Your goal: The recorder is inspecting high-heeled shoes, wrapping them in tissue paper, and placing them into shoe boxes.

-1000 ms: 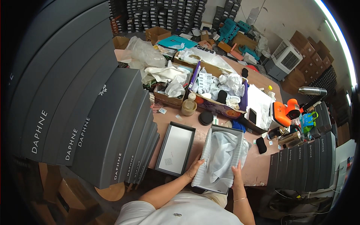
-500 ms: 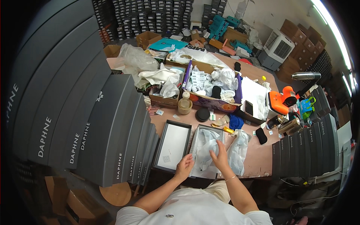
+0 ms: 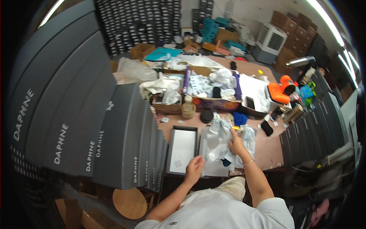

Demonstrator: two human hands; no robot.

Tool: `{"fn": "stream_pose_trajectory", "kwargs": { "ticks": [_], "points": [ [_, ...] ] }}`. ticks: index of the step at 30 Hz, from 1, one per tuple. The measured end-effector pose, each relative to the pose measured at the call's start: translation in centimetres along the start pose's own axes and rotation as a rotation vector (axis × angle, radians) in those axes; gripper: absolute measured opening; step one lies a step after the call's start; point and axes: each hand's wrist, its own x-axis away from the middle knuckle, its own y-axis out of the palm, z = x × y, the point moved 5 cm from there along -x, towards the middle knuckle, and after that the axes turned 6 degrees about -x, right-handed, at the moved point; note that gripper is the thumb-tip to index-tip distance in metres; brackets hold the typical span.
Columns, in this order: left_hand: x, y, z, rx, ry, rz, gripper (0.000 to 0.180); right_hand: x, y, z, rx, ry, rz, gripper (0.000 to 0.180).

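Note:
Two shallow grey boxes lie side by side at the table's front edge. The left one, an open grey box (image 3: 183,149), has a bare white inside with a small printed patch. The right one is mostly covered by white tissue paper (image 3: 213,147). My right hand (image 3: 237,145) is closed on crumpled tissue paper, lifted over that box; its thumb points up. A small dark thing (image 3: 226,162) shows beneath the paper, its kind unclear. My left hand (image 3: 195,168) is at the near left edge of the papered box, fingers curled; what they grip is hidden.
Tall stacks of grey shoe boxes (image 3: 126,133) wall the left, with more shoe boxes (image 3: 316,129) at right. Beyond my hands stand a glue jar (image 3: 188,108), a round black tin (image 3: 206,116), a purple carton (image 3: 217,104) of paper, a blue cloth (image 3: 240,119) and a phone (image 3: 250,102).
My right hand has moved right and up, drawing tissue paper with it. A dark thing now shows under the paper. The whole view has shifted and tilted slightly.

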Motion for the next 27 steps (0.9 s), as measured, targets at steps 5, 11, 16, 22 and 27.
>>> {"fn": "stream_pose_trajectory", "kwargs": {
  "ticks": [5, 11, 16, 22, 27],
  "points": [
    [-1.2, 4.8, 1.0, 0.623, -0.521, -0.424, 0.06, 4.3, -1.2, -4.4, -0.921, 0.098, -0.009, 0.055],
    [-0.5, 4.4, 3.9, 0.954, -0.58, -0.385, 0.046, 7.1, -2.3, -9.8, -0.707, -0.082, 0.189, 0.033],
    [-3.4, -0.7, 2.4, 0.67, -0.536, -0.054, 0.032, 9.3, -6.1, -14.4, -0.52, -0.293, -0.282, 0.021],
    [-1.8, -0.1, 2.6, 0.675, -0.46, -0.003, 0.042, 10.0, 2.1, -15.0, -0.483, -0.455, -0.389, 0.088],
    [-1.0, -0.8, 9.1, 0.893, -0.318, 0.103, 0.062, 10.9, 2.3, -12.9, -0.764, -0.252, -0.375, 0.073]
  ]
}}
